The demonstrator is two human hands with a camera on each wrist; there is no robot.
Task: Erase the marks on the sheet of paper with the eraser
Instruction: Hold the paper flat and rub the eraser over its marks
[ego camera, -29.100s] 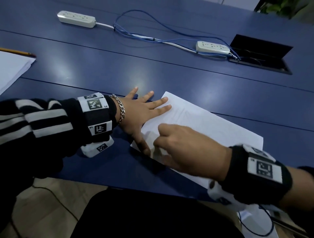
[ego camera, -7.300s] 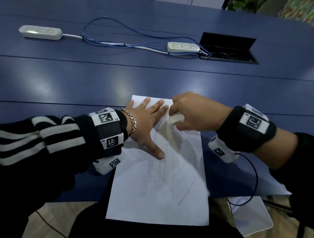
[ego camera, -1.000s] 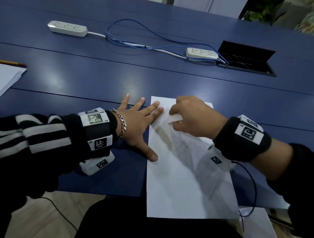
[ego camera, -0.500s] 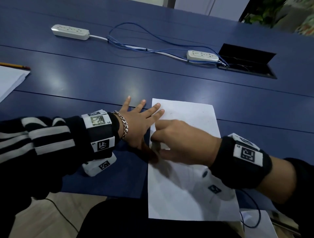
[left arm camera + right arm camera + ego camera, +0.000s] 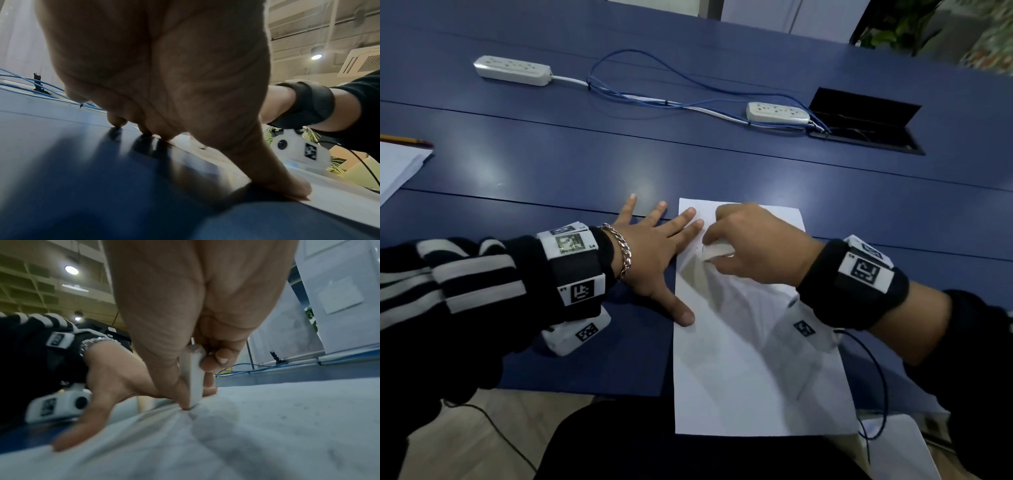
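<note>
A white sheet of paper [image 5: 750,377] lies on the blue table [image 5: 585,164], its near end hanging past the table edge. My right hand [image 5: 750,246] pinches a white eraser [image 5: 717,252] between thumb and fingers, its tip pressed to the upper left part of the sheet. In the right wrist view the eraser [image 5: 194,381] stands nearly upright on the paper [image 5: 267,426], which wrinkles at the contact. My left hand [image 5: 657,253] lies flat with fingers spread, fingertips and thumb on the sheet's left edge. Faint grey smudges show on the sheet.
Two white power strips [image 5: 512,70] [image 5: 777,112] joined by blue cables [image 5: 654,99] lie across the far table. An open cable hatch [image 5: 866,120] sits at the far right. A paper stack [image 5: 397,164] and a pencil [image 5: 405,139] are at the left edge.
My right hand with the eraser has moved back up the sheet, away from me, after a stroke toward me half a second ago. The left hand stays in place.
</note>
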